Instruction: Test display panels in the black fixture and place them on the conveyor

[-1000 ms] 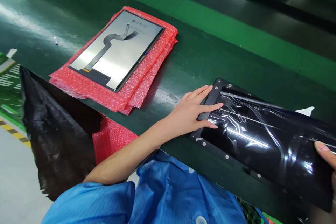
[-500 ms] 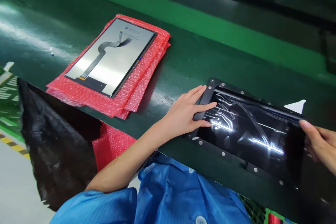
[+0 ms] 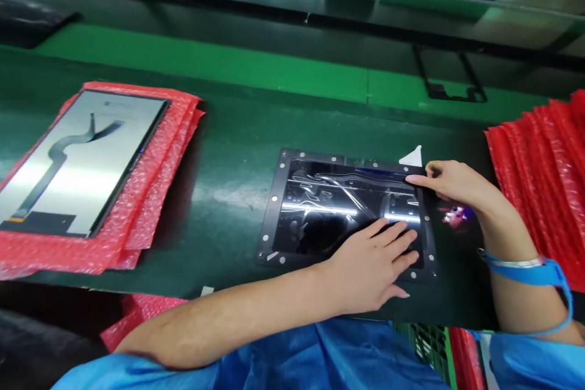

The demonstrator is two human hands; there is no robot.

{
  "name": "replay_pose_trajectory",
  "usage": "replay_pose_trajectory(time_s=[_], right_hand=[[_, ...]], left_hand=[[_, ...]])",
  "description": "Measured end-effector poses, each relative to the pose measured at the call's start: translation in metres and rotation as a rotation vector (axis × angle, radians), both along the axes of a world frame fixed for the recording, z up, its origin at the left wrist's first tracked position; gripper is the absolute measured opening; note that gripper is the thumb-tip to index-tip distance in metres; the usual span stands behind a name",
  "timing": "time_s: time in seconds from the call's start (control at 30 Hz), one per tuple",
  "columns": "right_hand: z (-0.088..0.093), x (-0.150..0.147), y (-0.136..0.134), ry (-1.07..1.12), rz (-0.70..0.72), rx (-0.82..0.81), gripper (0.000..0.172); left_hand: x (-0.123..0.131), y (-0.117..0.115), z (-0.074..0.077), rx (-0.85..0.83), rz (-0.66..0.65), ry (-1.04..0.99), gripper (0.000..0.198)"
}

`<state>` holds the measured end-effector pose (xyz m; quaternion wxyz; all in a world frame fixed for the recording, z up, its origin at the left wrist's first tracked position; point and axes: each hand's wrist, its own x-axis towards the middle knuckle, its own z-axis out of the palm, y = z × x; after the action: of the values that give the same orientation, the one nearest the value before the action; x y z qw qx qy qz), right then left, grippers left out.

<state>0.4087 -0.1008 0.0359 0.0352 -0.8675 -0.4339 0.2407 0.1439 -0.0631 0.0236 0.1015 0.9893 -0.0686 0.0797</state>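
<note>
A glossy black screen [image 3: 320,219] under wrinkled clear film lies inside a black frame [image 3: 274,198] studded with several silver dots. My left hand [image 3: 377,262] rests flat on the lower right of the screen, its fingers spread. At the upper right corner, my right hand [image 3: 450,183] has its thumb on the frame and screen edge and its other fingers curled. Whatever lies in that pinch is too small to make out. A white triangular tab [image 3: 411,157] sticks out beside the right thumb.
On the left, a silver-backed display panel [image 3: 109,146] with a ribbon cable lies on red bubble-wrap bags [image 3: 153,210]. More red bubble-wrap pouches [image 3: 539,164] stand in a row at right. A thin black frame [image 3: 450,96] lies at the back of the green table [image 3: 223,195].
The view has swung right. My left hand has gone from the screen's left end to its lower right. My right hand has shifted from the right edge to the upper corner; the screen sits within the frame.
</note>
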Motion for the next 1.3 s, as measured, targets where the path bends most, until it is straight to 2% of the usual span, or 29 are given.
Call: replay_pose_trajectory(time_s=[0.1,0.23,0.37,0.43,0.53,0.57,0.7,0.77,0.83,0.9,0.97,1.03,1.13,1.17,1.23,1.3], right_hand=[[0.001,0.0,0.01,-0.028,-0.001,-0.073,0.064],[0.007,-0.004,0.014,-0.053,-0.004,-0.093,0.058],[0.009,-0.015,0.009,-0.131,-0.053,-0.035,0.054],[0.008,-0.021,0.005,-0.163,-0.11,0.022,0.052],[0.007,-0.028,0.002,-0.172,-0.16,0.069,0.052],[0.006,-0.029,0.001,-0.185,-0.166,0.072,0.052],[0.005,-0.029,-0.001,-0.191,-0.189,0.115,0.052],[0.004,-0.027,-0.003,-0.127,-0.231,0.223,0.048],[0.002,-0.026,-0.005,0.018,-0.253,0.406,0.045],[0.0,-0.027,-0.007,0.263,-0.213,0.592,0.054],[-0.003,-0.031,-0.007,0.524,-0.158,0.709,0.066],[-0.007,-0.037,-0.006,0.68,-0.169,0.779,0.07],[-0.012,-0.047,-0.005,0.737,-0.266,0.887,0.068],[-0.013,-0.05,-0.004,0.752,-0.297,0.909,0.067],[-0.014,-0.056,-0.002,0.781,-0.356,0.931,0.066],[-0.013,-0.06,0.0,0.793,-0.416,0.953,0.066]], left_hand=[[0.007,-0.004,-0.004,0.023,0.002,0.018,0.048],[0.012,-0.006,0.003,0.029,0.006,0.035,0.044],[0.017,0.007,0.007,-0.099,-0.009,0.018,0.037],[0.018,0.022,0.004,-0.147,0.129,-0.061,0.036],[0.018,0.046,-0.002,-0.067,0.501,-0.147,0.041],[0.018,0.053,-0.003,-0.028,0.578,-0.144,0.043],[0.019,0.069,-0.006,0.007,0.636,-0.139,0.042],[0.02,0.071,-0.003,-0.04,0.662,-0.209,0.039],[0.018,0.071,0.002,-0.104,0.685,-0.305,0.034],[0.015,0.071,0.011,-0.165,0.697,-0.393,0.029],[0.01,0.071,0.021,-0.222,0.694,-0.45,0.026],[0.003,0.075,0.03,-0.288,0.648,-0.448,0.024],[-0.011,0.088,0.04,-0.38,0.57,-0.381,0.025],[-0.017,0.095,0.041,-0.4,0.586,-0.394,0.025],[-0.029,0.107,0.038,-0.456,0.708,-0.507,0.024],[-0.037,0.117,0.031,-0.642,0.877,-0.607,0.024]])
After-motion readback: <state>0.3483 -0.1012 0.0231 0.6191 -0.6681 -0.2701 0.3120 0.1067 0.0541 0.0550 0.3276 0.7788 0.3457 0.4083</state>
